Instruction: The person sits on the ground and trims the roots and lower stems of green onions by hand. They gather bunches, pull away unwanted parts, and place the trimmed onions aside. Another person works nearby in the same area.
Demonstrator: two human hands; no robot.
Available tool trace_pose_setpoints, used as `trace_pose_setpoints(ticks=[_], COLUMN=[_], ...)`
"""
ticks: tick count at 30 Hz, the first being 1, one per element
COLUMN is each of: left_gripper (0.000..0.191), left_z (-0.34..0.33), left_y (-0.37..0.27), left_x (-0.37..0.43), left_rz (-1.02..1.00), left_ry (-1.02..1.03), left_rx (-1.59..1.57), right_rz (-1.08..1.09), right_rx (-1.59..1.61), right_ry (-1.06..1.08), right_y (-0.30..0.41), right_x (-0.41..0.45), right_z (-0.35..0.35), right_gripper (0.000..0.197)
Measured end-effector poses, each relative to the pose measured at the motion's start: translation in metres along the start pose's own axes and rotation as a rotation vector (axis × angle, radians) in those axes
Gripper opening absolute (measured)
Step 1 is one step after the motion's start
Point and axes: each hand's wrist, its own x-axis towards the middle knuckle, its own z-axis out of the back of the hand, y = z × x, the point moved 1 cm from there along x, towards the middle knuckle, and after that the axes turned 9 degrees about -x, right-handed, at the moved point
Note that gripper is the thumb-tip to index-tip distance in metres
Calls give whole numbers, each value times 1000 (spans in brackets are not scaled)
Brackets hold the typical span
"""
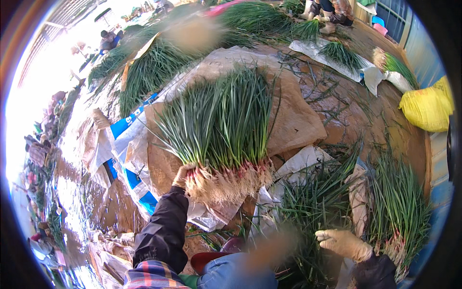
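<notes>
A wide bunch of green onions with reddish bulbs and pale roots (231, 144) lies on a brown woven sack (296, 115), its leaves pointing away from me. My left hand (184, 176), in a glove, grips the bunch at the bulbs on its left side. My gloved right hand (343, 244) is raised low at the right with its fingers extended, and nothing shows in it. Beneath and beyond that hand lie loose green leaves (314, 198). Another bunch of green onions (397, 202) lies to the right of the right hand.
More green onions (155, 72) are heaped beyond the sack. White plastic sheeting (339, 57) and a yellow sack (427, 108) lie at the upper right. Other people sit farther off, one (332, 14) at the top right. The floor (379, 119) is wet and muddy. Blurred spots cover parts of the view.
</notes>
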Motion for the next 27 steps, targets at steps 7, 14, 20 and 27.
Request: trace_pose_setpoints(ticks=[7,14,20,27], left_gripper=[29,76,45,69], left_z=[5,-33,-23,-251], left_y=[2,-6,-51,-71], left_x=[-23,-22,-10,7], left_rz=[174,-99,-457,-463], left_ry=[-182,-385,-203,391], left_rx=[-169,764,1789,1080], right_rz=[-29,123,299,55], right_rx=[47,-94,-114,212], right_ry=[92,50,71,-495], right_y=[-17,-6,-36,-105], right_x=[-2,3,-12,-83], right_z=[-25,-32,-53,-80], right_gripper=[47,44,49,34])
